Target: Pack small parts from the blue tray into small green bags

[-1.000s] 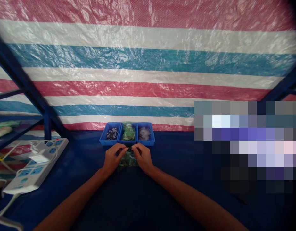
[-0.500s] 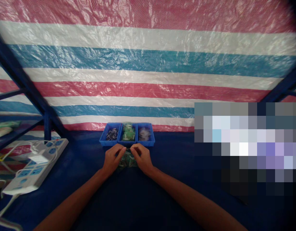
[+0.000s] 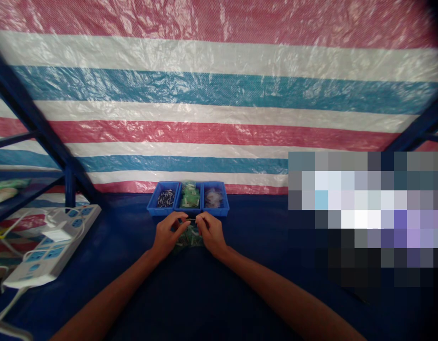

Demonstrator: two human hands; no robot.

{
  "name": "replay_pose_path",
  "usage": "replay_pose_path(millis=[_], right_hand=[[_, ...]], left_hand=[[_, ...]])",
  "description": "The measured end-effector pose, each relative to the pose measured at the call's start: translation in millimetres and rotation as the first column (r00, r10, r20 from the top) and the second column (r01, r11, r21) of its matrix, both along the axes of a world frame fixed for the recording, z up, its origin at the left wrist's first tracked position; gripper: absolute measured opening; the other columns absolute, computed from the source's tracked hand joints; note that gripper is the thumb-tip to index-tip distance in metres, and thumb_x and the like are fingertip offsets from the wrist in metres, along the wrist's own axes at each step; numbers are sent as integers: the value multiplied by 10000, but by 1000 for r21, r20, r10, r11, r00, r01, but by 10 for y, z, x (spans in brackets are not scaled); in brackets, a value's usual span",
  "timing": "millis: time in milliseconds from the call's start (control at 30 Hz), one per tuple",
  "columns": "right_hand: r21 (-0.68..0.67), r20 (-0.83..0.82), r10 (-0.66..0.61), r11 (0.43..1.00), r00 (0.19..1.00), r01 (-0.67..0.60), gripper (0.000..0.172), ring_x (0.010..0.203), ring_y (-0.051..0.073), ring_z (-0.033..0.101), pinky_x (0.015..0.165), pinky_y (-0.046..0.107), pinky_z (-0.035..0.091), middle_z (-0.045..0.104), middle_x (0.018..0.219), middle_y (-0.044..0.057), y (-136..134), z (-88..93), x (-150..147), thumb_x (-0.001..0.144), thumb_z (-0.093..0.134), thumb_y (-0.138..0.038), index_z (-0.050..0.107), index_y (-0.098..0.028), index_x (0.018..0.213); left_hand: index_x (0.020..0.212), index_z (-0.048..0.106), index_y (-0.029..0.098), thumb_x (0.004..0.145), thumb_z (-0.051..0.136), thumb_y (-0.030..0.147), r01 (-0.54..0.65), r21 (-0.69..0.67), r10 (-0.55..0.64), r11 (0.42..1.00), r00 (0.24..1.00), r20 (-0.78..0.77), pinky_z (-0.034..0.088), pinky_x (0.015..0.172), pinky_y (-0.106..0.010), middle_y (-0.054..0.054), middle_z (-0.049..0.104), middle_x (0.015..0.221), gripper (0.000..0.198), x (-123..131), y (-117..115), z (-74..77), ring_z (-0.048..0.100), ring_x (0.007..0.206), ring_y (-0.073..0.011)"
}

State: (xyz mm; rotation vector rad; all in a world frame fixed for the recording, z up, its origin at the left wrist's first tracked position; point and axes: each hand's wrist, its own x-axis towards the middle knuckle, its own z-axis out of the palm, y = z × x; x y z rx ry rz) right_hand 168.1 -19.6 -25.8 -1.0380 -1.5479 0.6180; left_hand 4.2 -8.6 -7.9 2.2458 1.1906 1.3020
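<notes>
My right hand (image 3: 212,232) pinches a small thin stick-like piece (image 3: 192,219), too small to name. The piece points toward my left hand (image 3: 168,232), whose thumb and index finger are parted around its near end. Below the fingers lies a heap of green packets (image 3: 190,237), partly hidden by both hands. Just beyond the hands stand three blue bins side by side. The left bin (image 3: 152,206) holds many thin dark and silvery pieces (image 3: 165,198), the middle one green packets (image 3: 189,195), the right one clear, whitish small pieces (image 3: 214,198).
A white power strip (image 3: 57,253) with blue sockets, a plugged-in adapter (image 3: 59,230) and cables lies at the left. Blue metal posts (image 3: 70,184) rise at the sides. Striped plastic sheeting (image 3: 219,137) hangs behind the dark blue table (image 3: 261,222). The right side is pixelated.
My left thumb and index finger have parted from the thin piece. The right fingers have shifted slightly to the right, still pinching it. The bins stay where they were.
</notes>
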Motion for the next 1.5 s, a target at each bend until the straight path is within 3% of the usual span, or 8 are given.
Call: replay_pose_path(millis=[333, 533, 800, 967, 1133, 1333, 1500], right_hand=[[4, 6, 16, 1000, 1000, -16, 289, 632, 123, 508, 595, 217, 370, 558, 670, 2, 9, -8, 4, 929, 409, -306, 587, -172, 746], [47, 50, 47, 998, 998, -49, 246, 673, 131, 528, 637, 233, 378, 584, 729, 15, 16, 7, 1, 914, 451, -292, 619, -172, 781], [31, 36, 23, 999, 999, -24, 245, 665, 133, 531, 618, 231, 387, 586, 726, 17, 9, -3, 4, 917, 444, -287, 641, -173, 829], [30, 22, 15, 999, 1000, -16, 244, 693, 137, 557, 628, 233, 407, 614, 763, 26, 9, -1, 1, 912, 440, -281, 647, -172, 842], [27, 17, 16, 1000, 1000, -16, 249, 712, 143, 569, 640, 236, 418, 621, 773, 31, 2, 8, 3, 914, 432, -282, 646, -176, 843], [14, -7, -11, 1000, 1000, 12, 267, 708, 144, 570, 633, 231, 424, 620, 771, 35, 1, -2, -6, 922, 420, -304, 645, -176, 855], [8, -27, -4, 1000, 1000, 4, 264, 725, 150, 583, 638, 235, 438, 631, 807, 45, 1, -8, -9, 922, 423, -315, 646, -175, 916]], left_hand=[[865, 651, 177, 826, 602, 265, 1, 83, -2, 997, 1000, 13, 483, 640, -237, -34, 665, 832, 108, -14, 0, -17, 590, 668, -123], [927, 647, 186, 837, 577, 236, -17, 51, 16, 999, 999, 30, 495, 684, -239, -36, 686, 931, 124, -41, -44, -19, 619, 709, -126], [889, 651, 180, 847, 546, 233, -60, 26, 59, 998, 997, 45, 496, 690, -233, -21, 680, 863, 125, -53, -29, -63, 629, 721, -130], [1068, 622, 184, 888, 489, 246, -53, 16, 53, 998, 998, 29, 495, 748, -266, -46, 671, 944, 233, -23, -9, -42, 624, 781, -145], [1105, 619, 198, 909, 457, 252, -24, 85, 26, 996, 999, -24, 470, 861, -323, -66, 655, 1013, 260, -1, -4, 15, 599, 938, -180], [983, 643, 186, 863, 546, 298, -50, 46, 49, 998, 999, 5, 503, 696, -250, -41, 672, 878, 190, -17, 18, -40, 627, 770, -151], [874, 641, 171, 848, 564, 319, -85, 6, 85, 996, 996, 27, 504, 698, -227, -28, 684, 864, 168, -18, 31, -63, 640, 732, -138]])
